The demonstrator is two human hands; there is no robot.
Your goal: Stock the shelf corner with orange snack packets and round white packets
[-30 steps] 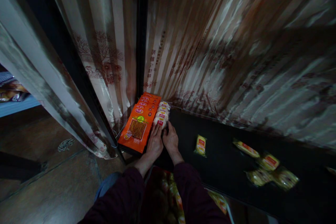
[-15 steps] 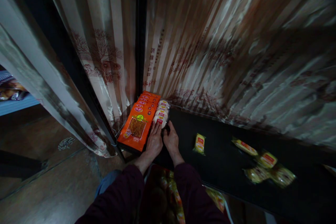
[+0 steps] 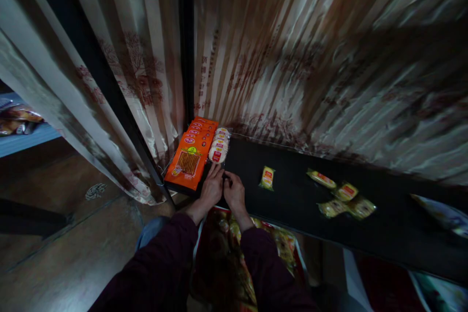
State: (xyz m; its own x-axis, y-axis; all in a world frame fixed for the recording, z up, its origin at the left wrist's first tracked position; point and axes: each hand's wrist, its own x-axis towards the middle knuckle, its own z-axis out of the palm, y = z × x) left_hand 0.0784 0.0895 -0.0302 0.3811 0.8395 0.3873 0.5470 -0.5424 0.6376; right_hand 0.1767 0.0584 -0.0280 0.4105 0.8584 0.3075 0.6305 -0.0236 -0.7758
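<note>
A row of round white snack packs [image 3: 218, 148] in clear wrap overlaps on the black shelf [image 3: 252, 156]. Right beside it, orange snack bags [image 3: 187, 163] showing brown sticks lie fanned in a stack. My left hand [image 3: 212, 187] is open, its fingers stretched toward the near end of the white row; the fingertips are at the wrapper's edge, and contact is hard to make out. Close by on its right, my right hand [image 3: 235, 192] has loosely bent fingers that stay apart, and no object shows in it.
A small yellow packet [image 3: 267, 178] lies right of my hands. Farther right are several more yellow packets [image 3: 345, 191] and a pale bag [image 3: 442, 214]. Below the shelf's front edge stands a bin of packaged snacks [image 3: 285, 243]. Curtains [image 3: 274, 68] and a dark post [image 3: 186, 44] rise behind.
Both hands have drawn back toward me from the white packs, and the nearest pack is now uncovered. The right fingers have bent more. The view has shifted, showing more of the bin below.
</note>
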